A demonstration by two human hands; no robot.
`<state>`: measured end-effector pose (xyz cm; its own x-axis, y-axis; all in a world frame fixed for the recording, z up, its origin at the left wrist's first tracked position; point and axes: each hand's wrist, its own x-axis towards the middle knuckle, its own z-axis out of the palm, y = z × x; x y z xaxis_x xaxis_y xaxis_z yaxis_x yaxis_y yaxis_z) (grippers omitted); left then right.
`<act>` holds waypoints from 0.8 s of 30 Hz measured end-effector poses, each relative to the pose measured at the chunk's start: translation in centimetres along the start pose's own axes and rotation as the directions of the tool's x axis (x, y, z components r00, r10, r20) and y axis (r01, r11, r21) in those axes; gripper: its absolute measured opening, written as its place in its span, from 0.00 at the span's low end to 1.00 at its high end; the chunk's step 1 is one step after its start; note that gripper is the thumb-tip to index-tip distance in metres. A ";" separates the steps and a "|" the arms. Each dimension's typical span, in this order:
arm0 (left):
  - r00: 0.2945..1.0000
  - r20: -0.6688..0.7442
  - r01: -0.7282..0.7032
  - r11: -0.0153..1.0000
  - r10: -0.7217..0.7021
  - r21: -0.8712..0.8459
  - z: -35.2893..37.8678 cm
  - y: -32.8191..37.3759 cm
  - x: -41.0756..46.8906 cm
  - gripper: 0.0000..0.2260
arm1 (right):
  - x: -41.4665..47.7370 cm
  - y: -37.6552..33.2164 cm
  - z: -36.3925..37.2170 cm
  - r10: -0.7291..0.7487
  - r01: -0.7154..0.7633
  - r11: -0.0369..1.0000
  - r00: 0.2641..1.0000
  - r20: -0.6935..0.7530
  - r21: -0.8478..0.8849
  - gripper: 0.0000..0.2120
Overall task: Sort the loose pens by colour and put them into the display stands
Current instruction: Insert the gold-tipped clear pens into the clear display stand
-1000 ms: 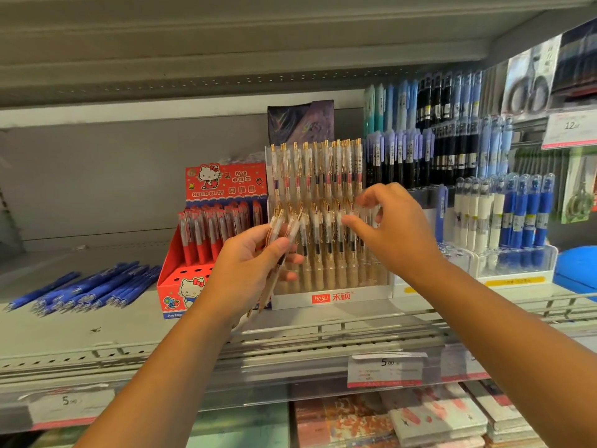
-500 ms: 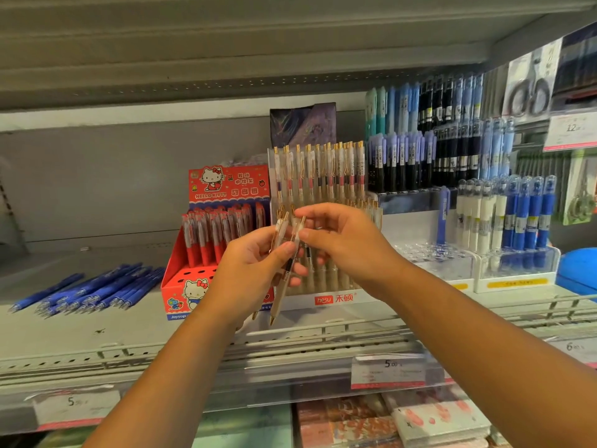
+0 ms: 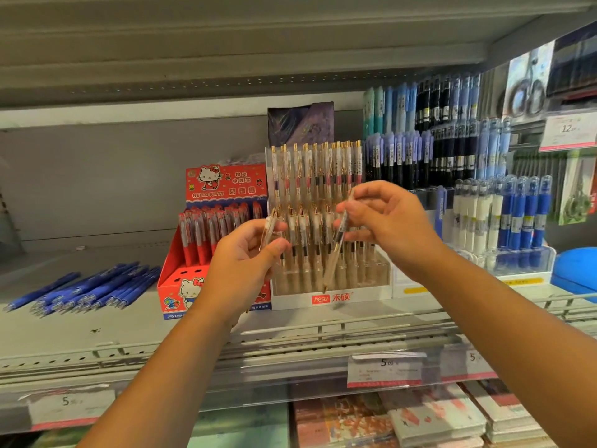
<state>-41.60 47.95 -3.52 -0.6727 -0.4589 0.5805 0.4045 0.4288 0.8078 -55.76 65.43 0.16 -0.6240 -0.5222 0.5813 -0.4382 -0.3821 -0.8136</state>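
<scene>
Head view. Both hands are raised in front of a shop shelf [image 3: 135, 324]. The right hand [image 3: 392, 223] pinches one clear pen [image 3: 336, 250] between thumb and fingertips; the pen hangs tilted, tip down and slightly left, in front of the clear stand [image 3: 329, 295]. The pen tip sits just above the stand's white base with its red label, not touching it as far as can be seen. The left hand [image 3: 247, 260] is closed around another clear pen [image 3: 268, 229], whose gold-clipped top projects above the thumb; whether it holds more than one cannot be told.

The clear stand holds two tiers of clear pens with gold clips, upright. Just beside it on the left stands a red cartoon box [image 3: 226, 192] with red pens [image 3: 206, 234] upright in its rear holes; several front holes are open. Further left, a loose pile of blue pens [image 3: 93, 289] lies flat on the shelf, well apart from both hands. To the right, tiered stands carry purple, black and light blue pens [image 3: 429, 150], and a lower stand [image 3: 517, 260] holds white and blue pens. Price tags [image 3: 384, 370] are fixed along the shelf edge.
</scene>
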 end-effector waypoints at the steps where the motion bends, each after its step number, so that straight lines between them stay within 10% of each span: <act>1: 1.000 -0.002 -0.002 1.000 0.002 0.017 -0.1 -0.1 0.0 0.10 | 0.2 0.0 -0.5 -0.022 0.021 0.999 0.999 -0.033 -0.039 0.06; 13: 0.999 0.019 0.039 0.999 -0.039 -0.016 0.0 0.1 0.1 0.10 | 2.0 0.1 -3.3 -0.236 0.147 0.948 0.922 -0.308 -0.283 0.06; 24: 0.999 -0.014 0.040 0.999 -0.041 -0.024 0.1 0.4 -0.2 0.08 | 1.2 2.4 -2.7 -0.064 0.000 0.917 0.987 -0.147 -0.399 0.08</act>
<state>-41.36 48.26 -3.30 -0.6800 -0.4867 0.5484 0.3915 0.3914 0.8328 -59.28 65.91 -1.08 -0.6833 -0.3788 0.6242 -0.6599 -0.0457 -0.7500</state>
